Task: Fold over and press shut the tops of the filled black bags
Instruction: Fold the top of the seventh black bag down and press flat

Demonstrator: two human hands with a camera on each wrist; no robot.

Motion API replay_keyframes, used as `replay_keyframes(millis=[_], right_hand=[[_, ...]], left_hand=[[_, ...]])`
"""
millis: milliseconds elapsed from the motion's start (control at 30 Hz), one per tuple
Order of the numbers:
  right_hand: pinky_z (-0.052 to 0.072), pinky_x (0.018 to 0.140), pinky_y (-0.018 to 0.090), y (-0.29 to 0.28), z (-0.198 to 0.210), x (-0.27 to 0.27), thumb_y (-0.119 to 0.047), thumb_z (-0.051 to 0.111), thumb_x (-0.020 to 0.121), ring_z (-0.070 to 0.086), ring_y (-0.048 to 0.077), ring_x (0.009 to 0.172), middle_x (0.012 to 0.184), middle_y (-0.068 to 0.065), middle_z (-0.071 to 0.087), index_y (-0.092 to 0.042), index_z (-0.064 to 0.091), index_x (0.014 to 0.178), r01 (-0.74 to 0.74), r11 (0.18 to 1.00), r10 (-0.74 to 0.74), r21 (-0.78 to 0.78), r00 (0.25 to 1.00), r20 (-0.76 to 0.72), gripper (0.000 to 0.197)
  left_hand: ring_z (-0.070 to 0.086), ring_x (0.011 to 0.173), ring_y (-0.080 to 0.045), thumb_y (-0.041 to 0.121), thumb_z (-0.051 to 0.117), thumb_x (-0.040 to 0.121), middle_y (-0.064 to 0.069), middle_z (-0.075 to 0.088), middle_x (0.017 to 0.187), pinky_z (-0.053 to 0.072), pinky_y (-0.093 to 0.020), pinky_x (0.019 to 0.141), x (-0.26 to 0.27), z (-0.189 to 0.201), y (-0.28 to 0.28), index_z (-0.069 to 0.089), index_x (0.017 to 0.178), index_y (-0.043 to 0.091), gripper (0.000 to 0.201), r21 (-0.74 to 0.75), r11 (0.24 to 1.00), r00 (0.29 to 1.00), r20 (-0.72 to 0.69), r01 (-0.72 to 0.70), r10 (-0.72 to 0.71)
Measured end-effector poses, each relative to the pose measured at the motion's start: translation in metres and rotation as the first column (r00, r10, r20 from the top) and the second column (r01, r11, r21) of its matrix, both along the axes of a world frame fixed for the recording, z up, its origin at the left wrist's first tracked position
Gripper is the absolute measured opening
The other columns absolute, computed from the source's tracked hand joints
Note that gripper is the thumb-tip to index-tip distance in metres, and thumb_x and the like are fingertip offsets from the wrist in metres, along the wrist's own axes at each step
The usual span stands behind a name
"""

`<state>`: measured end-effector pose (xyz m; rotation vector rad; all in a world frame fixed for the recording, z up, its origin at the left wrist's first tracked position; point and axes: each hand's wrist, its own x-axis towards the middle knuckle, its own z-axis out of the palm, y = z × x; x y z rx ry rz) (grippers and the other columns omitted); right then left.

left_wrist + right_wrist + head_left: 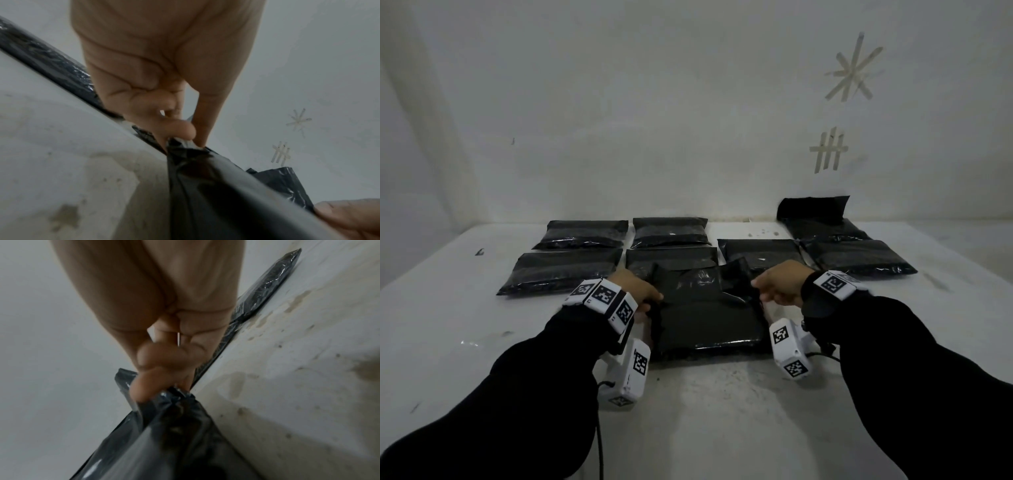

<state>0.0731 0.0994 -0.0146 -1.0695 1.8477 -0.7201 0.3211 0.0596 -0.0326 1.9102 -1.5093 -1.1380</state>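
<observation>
L hand [635,287] pinching bag [709,318] L edge | R hand [779,286] pinching R edge | bag btwn hands on table [705,411]

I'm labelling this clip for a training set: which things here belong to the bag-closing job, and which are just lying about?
Part of the job:
- soft black plastic bag in front, pinched by left hand and right hand
- filled black bags in rows behind

Just there:
- beige tape marks on the wall
- stained white table

Both arms reach forward in black sleeves, each wrist banded with white marker blocks. The left hand [637,288] pinches with thumb against curled fingers [180,129]; the right hand [780,286] pinches likewise, knuckles up.
</observation>
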Motion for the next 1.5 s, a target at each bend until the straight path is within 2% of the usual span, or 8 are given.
replay_keyframes(millis=[167, 300, 500, 633, 767, 933, 1100, 1500], right_hand=[[0.045, 0.046, 0.019, 0.002, 0.001, 0.012, -0.006, 0.057, 0.092, 0.059, 0.012, 0.054, 0.071, 0.004, 0.056, -0.009, 0.053, 0.084, 0.011, 0.999, -0.005, -0.037, 0.99, 0.141, 0.009], [0.044, 0.048, 0.019, 0.003, -0.004, 0.016, -0.009, 0.056, 0.093, 0.053, 0.012, 0.059, 0.073, 0.003, 0.054, -0.014, 0.05, 0.082, 0.009, 0.999, -0.002, -0.048, 0.989, 0.147, 0.014], [0.048, 0.045, 0.022, 0.006, -0.01, 0.013, -0.004, 0.048, 0.097, 0.06, 0.019, 0.063, 0.082, 0.006, 0.052, -0.009, 0.046, 0.083, 0.16, 0.978, -0.097, -0.134, 0.918, 0.385, 0.015], [0.048, 0.04, 0.016, 0.01, -0.019, 0.011, -0.004, 0.049, 0.096, 0.065, 0.014, 0.046, 0.077, 0.006, 0.053, -0.009, 0.046, 0.078, 0.194, 0.965, -0.095, -0.179, 0.887, 0.451, 0.02], [0.05, 0.044, 0.019, 0.011, -0.02, 0.01, -0.005, 0.052, 0.095, 0.067, 0.022, 0.069, 0.093, 0.012, 0.058, -0.009, 0.049, 0.1, 0.168, 0.955, -0.048, -0.244, 0.9, 0.433, 0.007], [0.052, 0.049, 0.02, 0.004, -0.02, 0.008, -0.011, 0.052, 0.096, 0.069, 0.017, 0.064, 0.089, 0.007, 0.058, -0.014, 0.046, 0.072, 0.109, 0.942, 0.023, -0.318, 0.922, 0.386, 0.025], [0.049, 0.045, 0.02, 0.003, -0.026, 0.003, -0.013, 0.043, 0.1, 0.073, 0.022, 0.071, 0.1, 0.01, 0.056, -0.017, 0.036, 0.072, 0.092, 0.941, 0.066, -0.327, 0.894, 0.443, 0.029], [0.04, 0.034, 0.019, 0.009, -0.028, 0.005, -0.022, 0.034, 0.103, 0.072, 0.02, 0.062, 0.091, 0.009, 0.059, -0.018, 0.034, 0.075, 0.099, 0.916, 0.056, -0.388, 0.928, 0.369, 0.029]], left_hand=[[0.063, 0.084, -0.019, 0.014, 0.058, 0.092, -0.017, 0.059, 0.126, 0.052, -0.022, 0.068, -0.003, 0.006, 0.002, 0.046, 0.132, -0.001, 0.045, -0.002, 0.963, 0.913, -0.319, -0.27, 0.255], [0.056, 0.116, -0.02, 0.048, 0.042, 0.095, -0.003, 0.061, 0.123, 0.043, -0.027, 0.094, -0.01, 0.015, 0.021, 0.043, 0.137, 0.018, 0.051, -0.238, 0.971, 0.952, 0.303, 0.034, 0.041], [0.055, 0.119, -0.02, 0.037, 0.056, 0.091, -0.006, 0.056, 0.13, 0.04, -0.024, 0.094, -0.004, 0.001, 0.01, 0.05, 0.128, 0.013, 0.044, -0.101, 0.995, 0.999, 0.051, -0.012, 0.017], [0.069, 0.061, -0.008, 0.02, 0.052, 0.093, -0.01, 0.061, 0.099, 0.054, -0.025, 0.064, -0.003, 0.001, 0.004, 0.05, 0.124, 0.002, 0.035, 0.101, 0.962, 0.807, -0.528, -0.252, 0.267], [0.065, 0.096, -0.023, 0.024, 0.056, 0.094, -0.011, 0.06, 0.122, 0.047, -0.028, 0.076, -0.003, 0.0, 0.009, 0.048, 0.126, 0.007, 0.038, -0.019, 0.987, 0.877, -0.462, -0.16, 0.133], [0.065, 0.054, -0.019, 0.017, 0.051, 0.096, -0.016, 0.057, 0.128, 0.047, -0.022, 0.043, -0.006, -0.004, 0.01, 0.054, 0.119, 0.006, 0.025, -0.016, 0.985, 0.862, -0.487, -0.172, 0.143], [0.064, 0.041, -0.014, 0.019, 0.045, 0.099, -0.011, 0.05, 0.135, 0.047, -0.019, 0.039, -0.007, 0.0, 0.013, 0.051, 0.11, 0.01, 0.015, -0.045, 0.987, 0.849, -0.516, -0.157, 0.112], [0.065, 0.098, -0.041, 0.022, 0.037, 0.102, -0.011, 0.04, 0.145, 0.05, -0.035, 0.054, -0.006, 0.012, 0.02, 0.04, 0.135, 0.01, 0.035, -0.023, 0.997, 0.856, -0.515, -0.067, 0.046]])
